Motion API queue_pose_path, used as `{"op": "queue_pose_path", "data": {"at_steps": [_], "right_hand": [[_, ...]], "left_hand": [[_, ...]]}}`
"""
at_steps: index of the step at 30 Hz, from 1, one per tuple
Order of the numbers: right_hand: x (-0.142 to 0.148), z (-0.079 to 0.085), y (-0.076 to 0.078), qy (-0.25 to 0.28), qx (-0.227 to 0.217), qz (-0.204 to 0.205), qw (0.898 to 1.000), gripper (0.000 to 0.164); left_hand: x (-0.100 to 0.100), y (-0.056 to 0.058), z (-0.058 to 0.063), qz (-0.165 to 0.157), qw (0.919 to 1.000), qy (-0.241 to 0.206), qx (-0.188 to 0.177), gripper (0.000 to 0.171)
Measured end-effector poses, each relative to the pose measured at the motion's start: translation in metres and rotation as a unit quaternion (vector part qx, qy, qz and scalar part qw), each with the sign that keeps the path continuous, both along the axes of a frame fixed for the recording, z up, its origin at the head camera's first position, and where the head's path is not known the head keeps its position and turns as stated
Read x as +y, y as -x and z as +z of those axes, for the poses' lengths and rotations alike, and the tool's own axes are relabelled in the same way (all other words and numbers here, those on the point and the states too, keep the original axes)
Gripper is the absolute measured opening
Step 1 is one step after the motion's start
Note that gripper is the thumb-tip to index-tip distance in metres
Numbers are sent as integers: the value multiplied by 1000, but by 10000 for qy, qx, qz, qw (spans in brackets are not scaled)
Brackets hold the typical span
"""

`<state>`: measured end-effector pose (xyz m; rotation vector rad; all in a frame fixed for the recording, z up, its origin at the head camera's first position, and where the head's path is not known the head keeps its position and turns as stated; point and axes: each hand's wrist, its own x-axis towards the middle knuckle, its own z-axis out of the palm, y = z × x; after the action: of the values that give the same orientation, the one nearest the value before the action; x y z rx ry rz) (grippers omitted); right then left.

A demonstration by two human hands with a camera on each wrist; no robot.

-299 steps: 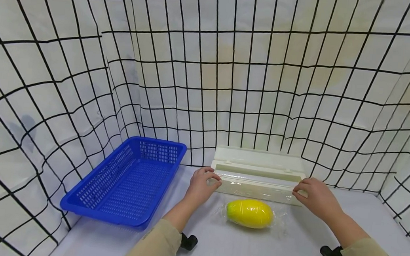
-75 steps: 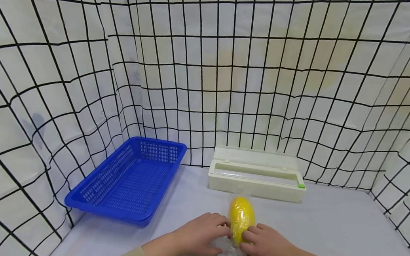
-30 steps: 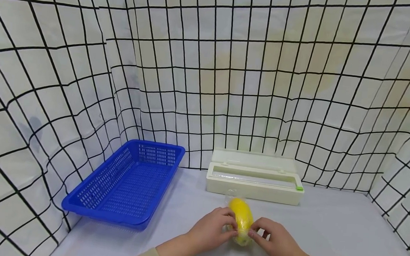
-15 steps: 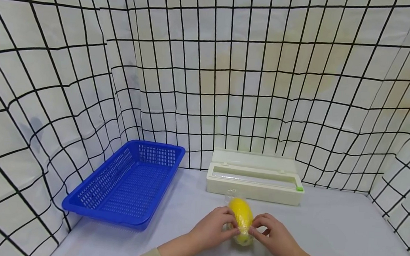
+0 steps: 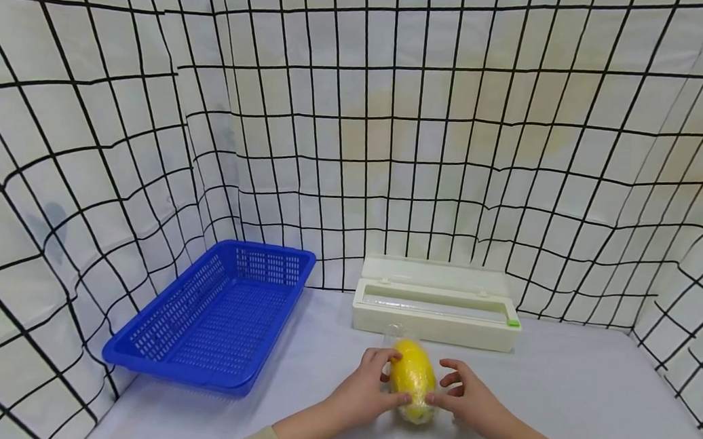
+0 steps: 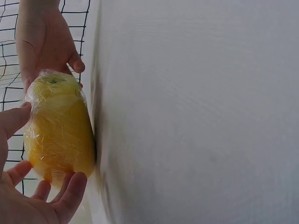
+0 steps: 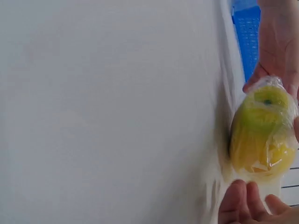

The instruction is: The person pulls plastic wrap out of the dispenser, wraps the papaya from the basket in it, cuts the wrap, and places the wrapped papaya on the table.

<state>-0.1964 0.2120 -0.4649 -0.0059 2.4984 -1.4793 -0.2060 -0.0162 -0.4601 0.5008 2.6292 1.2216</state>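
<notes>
A yellow fruit with a green end (image 5: 412, 377), wrapped in clear cling film, lies on the white table between both hands. My left hand (image 5: 364, 394) holds it from the left, fingertips on its side and thumb near its green end; the left wrist view shows these fingers bent against the wrapped fruit (image 6: 60, 130). On the other side my right hand (image 5: 470, 399) touches the film near the green end with its thumb. Its other fingers are spread off the fruit, with a gap showing in the right wrist view between the fingers (image 7: 233, 200) and the fruit (image 7: 261, 130).
Behind the fruit stands a cream cling film box (image 5: 436, 327), lid raised, with a roll inside and a green slider at its right end. A blue plastic basket (image 5: 182, 371) sits on the left. Black wire grid (image 5: 416, 163) over white cloth encloses the table.
Earlier the fruit lay crosswise under loose film while both hands were at the box; it has since been turned lengthwise and wrapped. In the last half second the right fingers have spread away from it.
</notes>
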Motion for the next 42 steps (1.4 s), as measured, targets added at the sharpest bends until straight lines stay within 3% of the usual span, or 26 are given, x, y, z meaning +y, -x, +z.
{"op": "queue_pose_path", "data": {"at_steps": [6, 13, 19, 22, 26, 28, 32, 36, 42], "right_hand": [[3, -5, 7, -145, -702, 247, 9971, 85], [-2, -3, 7, -416, -859, 209, 9952, 71], [-1, -2, 7, -541, -789, 149, 9953, 77], [8, -1, 10, -505, -513, 228, 9971, 78], [23, 5, 21, -523, 373, 756, 9951, 71], [29, 8, 28, -719, 910, 1165, 9864, 68], [34, 17, 41, -1118, 1701, 1931, 9598, 63], [29, 23, 54, -1366, 1986, 2345, 9418, 54], [18, 25, 65, -1661, 1880, 2425, 9372, 45]], "left_hand": [[0, 3, 2, -32, 9991, -227, -346, 66], [-2, 8, 0, -152, 9982, -286, -500, 70], [-8, 8, -2, -242, 9981, -214, -517, 73], [-11, 6, -1, -185, 9987, -144, -448, 75], [-12, -3, 1, -27, 9995, -67, -320, 79], [-11, -8, 2, -4, 9996, 1, -282, 83], [-6, -15, 2, -70, 9995, 113, -271, 90], [1, -17, 0, -86, 9993, 154, -333, 93], [6, -16, -3, 66, 9989, 50, -462, 98]]}}
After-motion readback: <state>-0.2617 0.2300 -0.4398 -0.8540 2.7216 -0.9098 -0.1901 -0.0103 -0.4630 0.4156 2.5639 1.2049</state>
